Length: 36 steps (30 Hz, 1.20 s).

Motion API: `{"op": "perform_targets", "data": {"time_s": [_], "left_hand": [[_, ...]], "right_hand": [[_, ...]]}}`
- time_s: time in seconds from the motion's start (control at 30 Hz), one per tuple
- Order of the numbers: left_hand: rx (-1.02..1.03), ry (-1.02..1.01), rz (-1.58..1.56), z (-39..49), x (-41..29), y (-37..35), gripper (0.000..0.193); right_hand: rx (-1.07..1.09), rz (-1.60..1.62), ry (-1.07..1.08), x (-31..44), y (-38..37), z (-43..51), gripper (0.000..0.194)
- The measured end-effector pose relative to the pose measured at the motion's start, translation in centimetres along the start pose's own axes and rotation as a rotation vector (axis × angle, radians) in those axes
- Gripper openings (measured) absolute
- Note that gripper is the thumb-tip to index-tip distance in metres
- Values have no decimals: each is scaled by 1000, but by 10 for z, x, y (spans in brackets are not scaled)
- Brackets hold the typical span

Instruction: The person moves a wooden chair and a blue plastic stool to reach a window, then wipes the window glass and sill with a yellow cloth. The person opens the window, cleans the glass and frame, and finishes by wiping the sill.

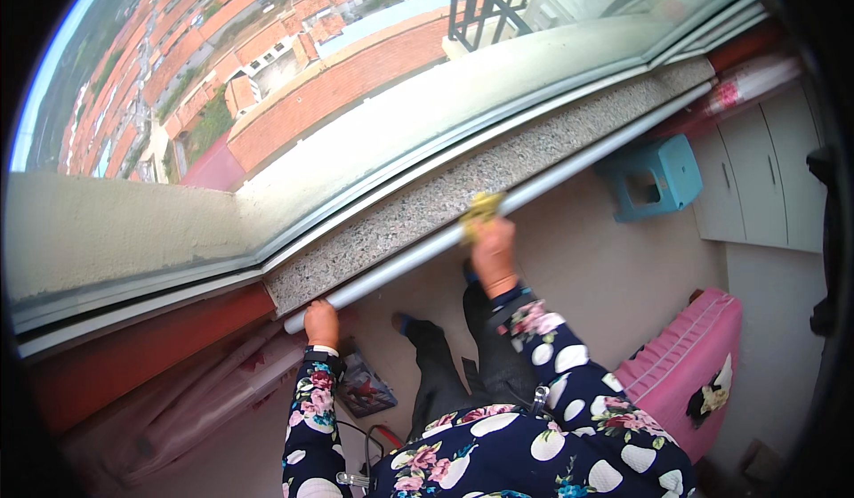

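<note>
A long pale metal rail (400,266) runs slantwise along the inner edge of a speckled stone windowsill (427,197). Near the rail's lower left end, my left hand (321,324) is closed around it. My right hand (494,247) grips a yellow cloth (482,212), which lies against the rail near its middle and covers a short stretch of it. The cloth and the fingers are slightly blurred. My right fingertips are partly hidden by the cloth.
Beyond the sill stands a window frame (440,172) with glass. A blue plastic stool (680,171) stands at the right by white cabinets (754,171). A pink covered seat (694,371) is at lower right. Pink curtains (220,391) hang at left, near a picture-covered box (365,384) on the floor.
</note>
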<state>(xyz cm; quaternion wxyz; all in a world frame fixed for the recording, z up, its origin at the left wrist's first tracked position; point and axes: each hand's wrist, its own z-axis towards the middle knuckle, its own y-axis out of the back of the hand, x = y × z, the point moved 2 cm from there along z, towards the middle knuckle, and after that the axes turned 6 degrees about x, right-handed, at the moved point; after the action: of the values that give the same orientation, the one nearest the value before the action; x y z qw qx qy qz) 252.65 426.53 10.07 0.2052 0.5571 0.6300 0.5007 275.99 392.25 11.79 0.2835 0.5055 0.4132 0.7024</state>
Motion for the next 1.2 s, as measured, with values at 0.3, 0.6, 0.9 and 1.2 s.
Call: {"op": "perform_targets", "data": {"time_s": [0.3, 0.6, 0.9, 1.2], "left_hand": [[78, -24, -53, 0, 7, 14, 42], [73, -1, -72, -4, 6, 17, 28], [-12, 85, -51, -2, 2, 2, 31], [97, 133, -35, 1, 0, -5, 21]], "right_hand": [[120, 76, 320, 16, -5, -19, 16], [-95, -78, -93, -171, 88, 84, 16], [-103, 137, 196, -47, 31, 20, 21], [38, 24, 117, -86, 53, 32, 18]]}}
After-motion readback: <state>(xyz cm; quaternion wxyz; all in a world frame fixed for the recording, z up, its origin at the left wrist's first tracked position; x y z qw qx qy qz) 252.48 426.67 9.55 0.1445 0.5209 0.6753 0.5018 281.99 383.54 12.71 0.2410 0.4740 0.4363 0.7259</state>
